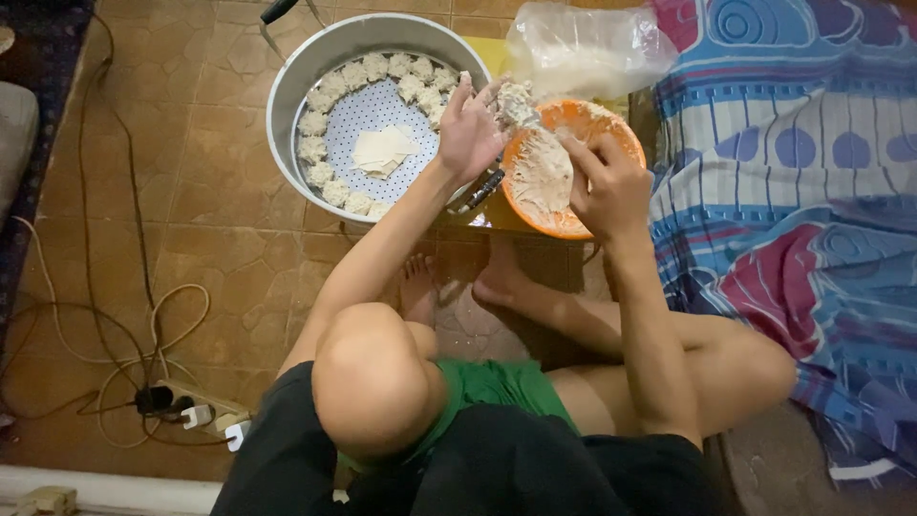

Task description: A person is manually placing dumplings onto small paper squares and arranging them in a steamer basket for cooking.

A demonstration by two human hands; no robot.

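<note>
- Fingers (475,96) of the left hand (468,134) spread open, cupping a dumpling (514,101) on the fingertips above the orange bowl (611,129).
- Right hand (607,186) curls half closed over the bowl's filling (542,172); whether it grips anything, I cannot tell.
- Finished dumplings (330,91) ring the metal steamer tray (373,119), with wrappers (384,150) at its middle.
- Clear plastic bag (587,43) lies behind the bowl.
</note>
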